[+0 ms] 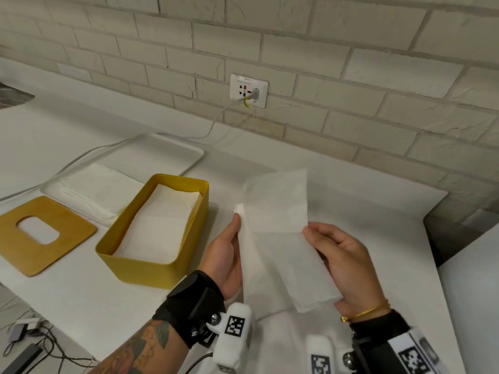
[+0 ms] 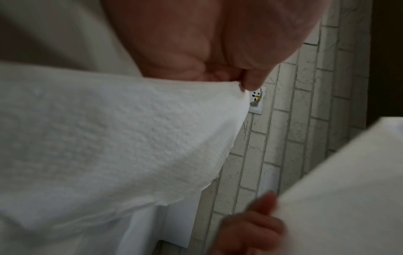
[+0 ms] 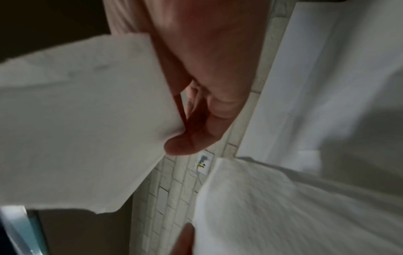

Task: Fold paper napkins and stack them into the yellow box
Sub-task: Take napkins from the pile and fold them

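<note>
While your left hand (image 1: 225, 255) and right hand (image 1: 341, 259) pinch the thin white paper napkin (image 1: 278, 211) mid-fold above the counter, finish the crease; then lay it in the open yellow rectangular box (image 1: 151, 268)

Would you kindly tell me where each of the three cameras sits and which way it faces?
Head: worn on the head, looking down at the counter, yellow box and napkin; both hands and wrists show.
Left wrist: looks along the left hand toward the brick wall; its fingers pinch the napkin's edge.
Right wrist: looks along the right hand toward the same wall; the hand grips the napkin.
All three views share the wall socket and the napkin.
</note>
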`<state>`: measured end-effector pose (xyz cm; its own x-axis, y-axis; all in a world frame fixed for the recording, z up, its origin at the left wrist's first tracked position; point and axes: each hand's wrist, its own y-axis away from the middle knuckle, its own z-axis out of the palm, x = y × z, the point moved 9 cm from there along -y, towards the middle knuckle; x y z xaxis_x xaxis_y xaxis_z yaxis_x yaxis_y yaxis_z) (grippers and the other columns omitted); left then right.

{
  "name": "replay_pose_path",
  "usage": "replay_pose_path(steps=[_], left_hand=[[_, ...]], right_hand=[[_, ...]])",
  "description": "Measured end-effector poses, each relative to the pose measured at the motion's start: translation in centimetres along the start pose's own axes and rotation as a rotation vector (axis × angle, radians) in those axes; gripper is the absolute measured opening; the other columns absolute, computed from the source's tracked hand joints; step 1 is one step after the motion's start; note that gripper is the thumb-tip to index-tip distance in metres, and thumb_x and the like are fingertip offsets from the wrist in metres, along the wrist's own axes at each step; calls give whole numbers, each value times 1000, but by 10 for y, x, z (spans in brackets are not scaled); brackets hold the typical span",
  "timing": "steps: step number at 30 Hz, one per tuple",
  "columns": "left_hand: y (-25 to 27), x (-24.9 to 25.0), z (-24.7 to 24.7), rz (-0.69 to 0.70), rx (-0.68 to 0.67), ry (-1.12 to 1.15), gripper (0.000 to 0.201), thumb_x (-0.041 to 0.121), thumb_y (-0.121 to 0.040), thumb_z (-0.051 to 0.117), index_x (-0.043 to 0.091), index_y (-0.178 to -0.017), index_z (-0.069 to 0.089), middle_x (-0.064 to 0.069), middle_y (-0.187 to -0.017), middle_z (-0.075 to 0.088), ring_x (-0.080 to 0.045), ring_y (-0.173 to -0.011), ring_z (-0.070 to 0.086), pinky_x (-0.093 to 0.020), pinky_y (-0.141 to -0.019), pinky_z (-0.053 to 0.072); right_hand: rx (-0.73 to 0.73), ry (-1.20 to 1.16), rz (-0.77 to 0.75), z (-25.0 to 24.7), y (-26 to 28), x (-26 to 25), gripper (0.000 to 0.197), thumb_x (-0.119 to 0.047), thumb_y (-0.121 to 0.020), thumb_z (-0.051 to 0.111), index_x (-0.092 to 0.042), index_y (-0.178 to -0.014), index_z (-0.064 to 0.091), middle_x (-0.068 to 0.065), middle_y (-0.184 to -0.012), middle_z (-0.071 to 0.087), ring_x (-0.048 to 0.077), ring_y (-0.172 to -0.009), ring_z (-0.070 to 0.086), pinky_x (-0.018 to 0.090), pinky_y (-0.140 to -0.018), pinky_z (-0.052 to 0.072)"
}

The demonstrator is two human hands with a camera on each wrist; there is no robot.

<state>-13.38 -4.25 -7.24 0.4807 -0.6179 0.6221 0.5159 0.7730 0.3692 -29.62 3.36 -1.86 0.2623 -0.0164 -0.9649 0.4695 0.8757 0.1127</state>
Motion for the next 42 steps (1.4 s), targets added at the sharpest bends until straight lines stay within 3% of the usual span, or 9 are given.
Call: replay_pose_path(steps=[3,9,15,23,28,32,36,39,42], left_hand=[[3,1,2,15,-10,-21,54,50,-106,36,13,-133,64,-14,-127,70,-28,-115,69,-44,-103,49],[2,-4,-6,12,6,-36,57,53,-105,38,13,-140,59,-15,-132,67,-32,-124,63,-51,-114,40],[2,2,0,42,-36,-62,61,59,-103,35,15,-136,61,-14,-129,69,-30,-121,66,-47,-108,46],[3,13,10,104,-66,-269,34,24,-103,52,3,-130,60,-19,-118,73,-36,-110,70,-48,-94,57],[7,51,18,209,-69,-262,30,22,-103,52,4,-125,64,-15,-110,76,-27,-96,75,-39,-81,62],[19,70,27,261,-103,-284,27,22,-102,54,6,-121,65,-13,-107,77,-26,-92,75,-37,-75,63],[33,63,36,258,-142,-375,37,23,-100,55,0,-128,62,-19,-114,74,-35,-103,72,-43,-85,60],[45,54,43,234,-176,-428,32,20,-102,53,1,-127,63,-20,-117,73,-37,-109,70,-45,-93,58],[54,56,36,245,-172,-483,28,22,-102,57,4,-121,66,-17,-114,74,-31,-103,72,-42,-90,59]], right_hand=[[44,23,75,-4,4,28,7,-6,-89,72,-7,-95,76,10,-89,78,16,-73,72,27,-63,57],[76,43,111,-6,4,45,9,-2,-90,70,-6,-97,75,7,-90,79,17,-79,75,26,-67,59],[89,114,106,-9,4,48,9,-4,-90,72,-7,-98,76,7,-93,79,22,-88,76,32,-75,58],[7,162,116,-2,9,56,24,-4,-81,81,-6,-103,72,12,-92,78,29,-89,76,45,-83,60],[-144,356,226,-11,22,72,25,2,-76,83,1,-97,69,20,-78,74,26,-67,71,34,-64,58],[-98,397,99,-23,16,31,37,-17,-69,86,-7,-101,72,16,-82,75,19,-66,68,32,-65,54],[-173,325,-31,11,11,-25,54,-44,-67,78,-18,-113,71,3,-101,78,16,-95,74,36,-86,57],[-262,241,15,46,8,-35,44,-36,-77,75,-10,-112,73,7,-105,78,21,-99,74,36,-86,57],[-185,189,8,57,-2,-42,20,-21,-88,73,-5,-99,75,12,-96,78,22,-84,75,33,-74,59]])
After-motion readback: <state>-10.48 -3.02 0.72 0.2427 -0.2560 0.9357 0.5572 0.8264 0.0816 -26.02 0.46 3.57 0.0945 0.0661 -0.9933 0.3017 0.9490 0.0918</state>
